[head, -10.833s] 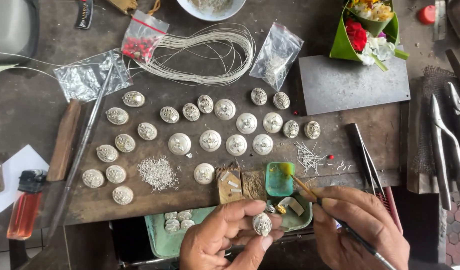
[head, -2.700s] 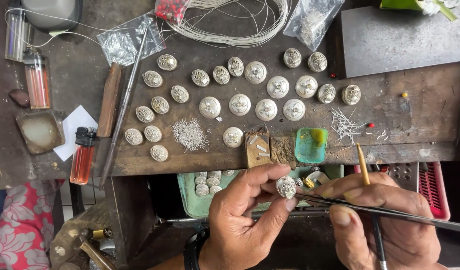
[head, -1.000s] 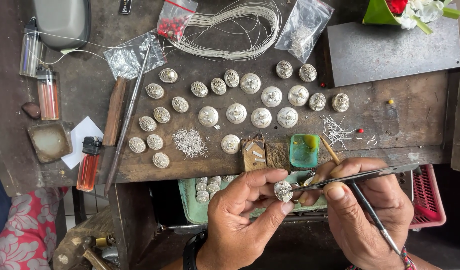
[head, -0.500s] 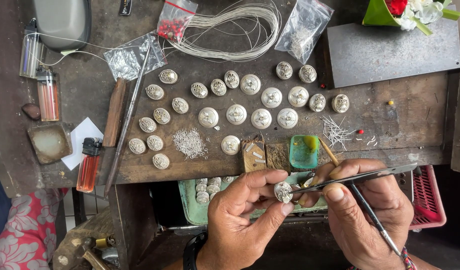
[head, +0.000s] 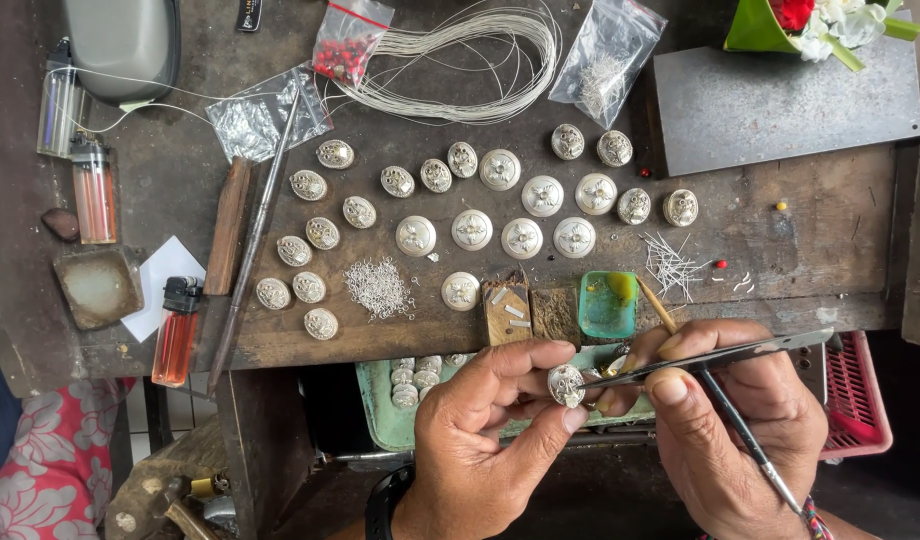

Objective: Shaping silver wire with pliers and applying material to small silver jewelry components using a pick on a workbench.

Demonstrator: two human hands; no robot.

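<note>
With the left hand (head: 480, 440) pinching the small silver ornament (head: 565, 385) above the green tray (head: 380, 410) at the desk (head: 780, 250) edge, the right hand (head: 740, 420), its grip closed on tweezers (head: 710, 358), should probably touch lightly.

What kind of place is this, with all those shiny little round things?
Probably a jeweller's workbench. Rows of small round silver domed pieces lie on a worn wooden bench top, a coil of thin silver wire sits behind them, and the left hand holds one piece while the right hand works it with metal tweezers.
</note>
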